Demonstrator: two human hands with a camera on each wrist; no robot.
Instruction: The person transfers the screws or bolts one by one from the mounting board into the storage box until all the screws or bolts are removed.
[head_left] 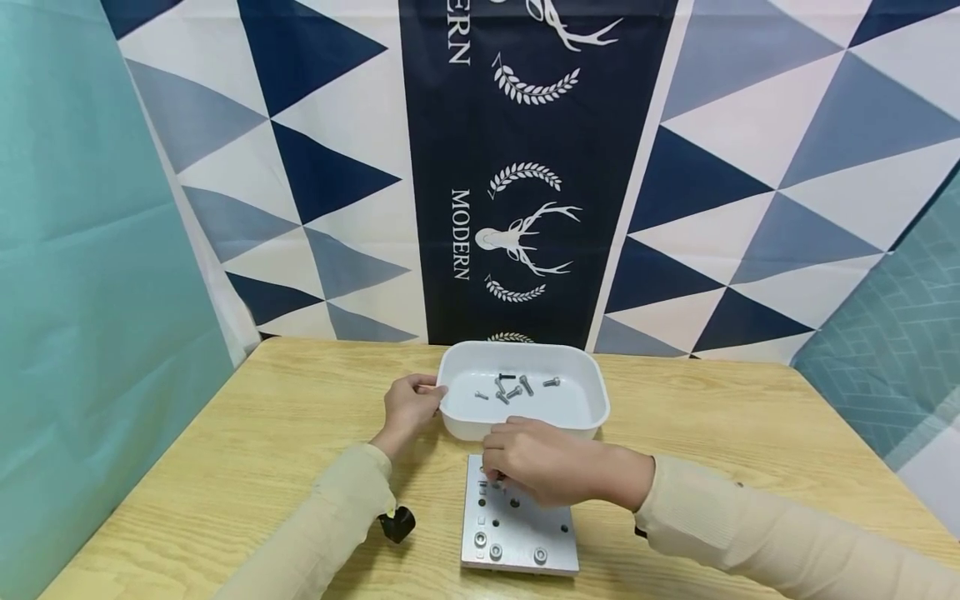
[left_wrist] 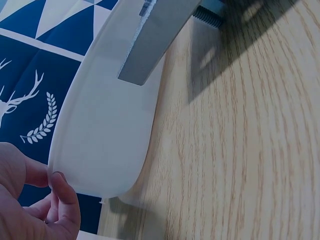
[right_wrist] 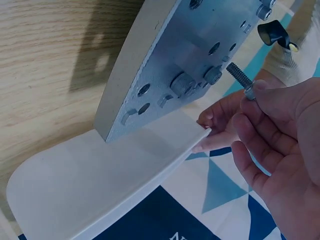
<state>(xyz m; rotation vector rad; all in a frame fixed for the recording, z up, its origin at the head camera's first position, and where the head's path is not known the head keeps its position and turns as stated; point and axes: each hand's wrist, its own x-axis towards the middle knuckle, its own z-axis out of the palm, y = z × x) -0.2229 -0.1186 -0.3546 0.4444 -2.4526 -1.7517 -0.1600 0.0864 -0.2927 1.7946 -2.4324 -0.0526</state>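
Note:
My left hand (head_left: 408,408) pinches the left end of the rim of a white plastic tub (head_left: 467,429); the left wrist view shows thumb and fingers on the edge. Several loose bolts, one of them black (head_left: 507,377), lie in the tub. Over the far part of a silver metal plate (head_left: 525,532), my right hand (head_left: 536,462) holds a socket-head bolt (right_wrist: 241,76). In the right wrist view, thumb and fingers pinch its head, and the threaded shank sticks out, apart from the plate. Bolts (head_left: 541,555) sit in holes along the plate's near edge.
The plate and tub stand on a wooden table (head_left: 315,417), with the plate nearer me. Behind the table hangs a patterned cloth (head_left: 510,208). A teal sheet (head_left: 97,250) hangs at the left. Black wrist devices (head_left: 397,524) are worn near the sleeves.

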